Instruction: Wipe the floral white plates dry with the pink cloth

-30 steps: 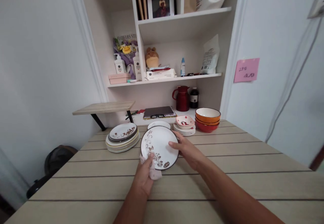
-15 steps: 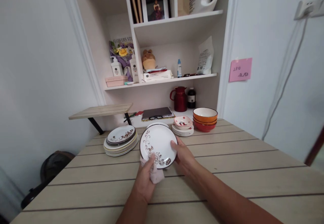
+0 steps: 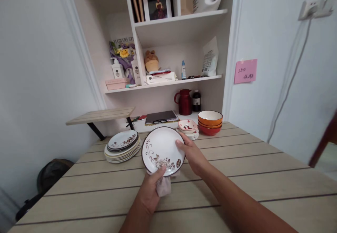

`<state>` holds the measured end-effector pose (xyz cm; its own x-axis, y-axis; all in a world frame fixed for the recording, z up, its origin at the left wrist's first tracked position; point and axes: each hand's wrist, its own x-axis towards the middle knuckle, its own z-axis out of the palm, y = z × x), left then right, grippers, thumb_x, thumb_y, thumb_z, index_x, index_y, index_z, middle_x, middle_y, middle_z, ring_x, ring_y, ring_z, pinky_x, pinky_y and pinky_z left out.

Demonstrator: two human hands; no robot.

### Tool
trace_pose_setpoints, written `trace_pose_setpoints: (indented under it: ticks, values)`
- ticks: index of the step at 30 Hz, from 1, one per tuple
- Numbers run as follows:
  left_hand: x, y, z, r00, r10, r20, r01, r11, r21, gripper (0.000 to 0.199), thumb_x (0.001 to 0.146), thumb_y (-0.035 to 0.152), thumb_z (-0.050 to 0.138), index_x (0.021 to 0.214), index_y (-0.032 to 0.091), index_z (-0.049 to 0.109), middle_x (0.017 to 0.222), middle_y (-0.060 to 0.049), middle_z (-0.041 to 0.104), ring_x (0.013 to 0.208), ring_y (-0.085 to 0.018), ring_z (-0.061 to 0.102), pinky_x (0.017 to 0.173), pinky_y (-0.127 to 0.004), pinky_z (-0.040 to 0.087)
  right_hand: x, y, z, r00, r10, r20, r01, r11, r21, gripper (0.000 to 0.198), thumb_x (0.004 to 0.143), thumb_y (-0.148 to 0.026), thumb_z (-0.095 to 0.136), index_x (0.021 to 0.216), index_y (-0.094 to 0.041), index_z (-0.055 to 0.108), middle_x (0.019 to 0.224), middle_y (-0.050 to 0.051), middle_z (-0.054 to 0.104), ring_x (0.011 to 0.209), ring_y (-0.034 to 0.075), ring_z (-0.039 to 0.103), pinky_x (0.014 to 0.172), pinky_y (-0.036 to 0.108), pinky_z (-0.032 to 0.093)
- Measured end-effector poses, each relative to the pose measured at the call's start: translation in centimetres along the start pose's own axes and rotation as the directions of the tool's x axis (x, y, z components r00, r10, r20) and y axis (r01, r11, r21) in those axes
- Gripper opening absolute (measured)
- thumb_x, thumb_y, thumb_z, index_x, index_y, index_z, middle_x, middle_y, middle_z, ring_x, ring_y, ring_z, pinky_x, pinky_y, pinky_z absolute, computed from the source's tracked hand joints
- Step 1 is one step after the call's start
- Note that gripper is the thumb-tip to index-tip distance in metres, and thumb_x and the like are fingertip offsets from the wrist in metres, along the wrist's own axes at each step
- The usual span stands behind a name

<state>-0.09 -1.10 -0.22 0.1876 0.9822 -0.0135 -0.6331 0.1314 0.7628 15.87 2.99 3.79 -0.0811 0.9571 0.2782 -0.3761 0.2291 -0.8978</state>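
A white plate (image 3: 162,147) with a dark rim and a brown flower pattern is held up, tilted toward me, above the wooden table. My right hand (image 3: 193,155) grips its right edge, thumb on the face and fingers behind. At the bottom edge my left hand (image 3: 151,189) pinches the plate, its thumb lying on the flower print. A pale pink cloth (image 3: 163,186) is bunched in that hand and hangs under the rim; part of it is hidden behind the plate.
To the left stands a stack of plates (image 3: 122,148) beside a small wooden riser (image 3: 101,115). Behind on the right are a square pink dish (image 3: 187,125) on small plates and stacked orange and red bowls (image 3: 210,122). A red jug (image 3: 184,102) stands farther back.
The plate has come slightly closer and tilted more upright. My left thumb has shifted a little right along the lower face, and the cloth now shows beneath the lower right rim.
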Motion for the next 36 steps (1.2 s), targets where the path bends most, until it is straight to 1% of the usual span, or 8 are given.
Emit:
trace_pose_setpoints:
  ticks: [6,9,13,18,23,29,32,36]
  values:
    - [-0.29,0.01,0.15,1.0,-0.023,0.0,0.023,0.999,0.034,0.072,0.071,0.017,0.077,0.137,0.027,0.049,0.131,-0.009,0.062,0.115,-0.029,0.061,0.094,-0.04,0.053,0.05,-0.51,-0.14,0.999,-0.026,0.019,0.027,0.999,-0.031,0.052,0.076,-0.04,0.065,0.126,-0.026,0.057,0.116,0.003,0.068,0.099,0.024,0.063,0.084,0.036,0.05]
    - [-0.22,-0.05,-0.04,0.999,-0.037,-0.027,0.039,0.998,0.059,0.068,0.07,0.017,0.077,0.133,0.026,0.053,0.13,-0.01,0.062,0.112,-0.028,0.062,0.091,-0.04,0.054,0.11,-0.49,-0.2,1.0,-0.011,0.011,0.011,0.999,-0.036,0.052,0.077,-0.039,0.065,0.127,-0.028,0.056,0.118,0.002,0.068,0.098,0.023,0.064,0.083,0.035,0.05]
    - [-0.12,-0.17,-0.21,0.999,-0.041,-0.011,0.041,0.998,0.039,0.065,0.071,0.019,0.078,0.131,0.027,0.055,0.129,-0.009,0.063,0.112,-0.028,0.062,0.091,-0.041,0.054,0.16,-0.54,-0.32,1.0,0.017,-0.011,-0.018,0.998,-0.054,0.056,0.075,-0.041,0.066,0.129,-0.029,0.054,0.117,0.001,0.068,0.098,0.024,0.064,0.082,0.036,0.051]
    - [-0.12,-0.22,-0.26,0.999,-0.036,-0.02,0.037,0.997,0.068,0.061,0.07,0.022,0.079,0.128,0.025,0.058,0.125,-0.01,0.066,0.106,-0.028,0.065,0.089,-0.041,0.055,0.2,-0.55,-0.47,1.0,0.007,0.014,-0.007,0.999,-0.031,0.058,0.075,-0.041,0.067,0.13,-0.029,0.053,0.118,0.003,0.068,0.096,0.024,0.065,0.083,0.037,0.052]
    - [-0.07,-0.23,-0.31,0.999,-0.045,-0.031,0.047,0.997,0.065,0.061,0.07,0.023,0.079,0.128,0.025,0.058,0.128,-0.01,0.064,0.11,-0.028,0.063,0.088,-0.04,0.056,0.28,-0.42,-0.67,1.0,0.005,0.014,-0.004,0.999,-0.049,0.06,0.076,-0.041,0.067,0.133,-0.028,0.051,0.12,0.003,0.067,0.096,0.024,0.065,0.082,0.037,0.051]
    - [-0.12,-0.22,-0.24,0.999,-0.04,-0.036,0.042,0.997,0.071,0.065,0.069,0.022,0.08,0.129,0.025,0.056,0.121,-0.01,0.068,0.112,-0.028,0.063,0.085,-0.038,0.057,0.26,-0.55,-0.68,1.0,-0.006,0.016,0.007,0.998,-0.061,0.057,0.076,-0.042,0.067,0.13,-0.03,0.054,0.121,0.002,0.067,0.098,0.023,0.065,0.084,0.036,0.051]
    - [-0.2,-0.2,-0.2,0.998,-0.042,-0.047,0.046,0.995,0.084,0.064,0.069,0.023,0.079,0.129,0.026,0.056,0.124,-0.009,0.067,0.113,-0.029,0.062,0.085,-0.038,0.057,0.27,-0.58,-0.69,1.0,0.006,0.01,-0.006,0.998,-0.065,0.058,0.076,-0.041,0.067,0.131,-0.031,0.053,0.122,0.002,0.067,0.097,0.024,0.065,0.083,0.037,0.051]
    - [-0.23,-0.18,-0.21,0.999,-0.044,-0.02,0.046,0.996,0.079,0.06,0.071,0.023,0.078,0.128,0.026,0.057,0.128,-0.01,0.064,0.114,-0.03,0.061,0.086,-0.039,0.056,0.27,-0.6,-0.71,1.0,0.002,0.014,-0.001,0.998,-0.065,0.055,0.077,-0.04,0.067,0.129,-0.031,0.054,0.121,0.002,0.067,0.098,0.024,0.065,0.084,0.037,0.051]
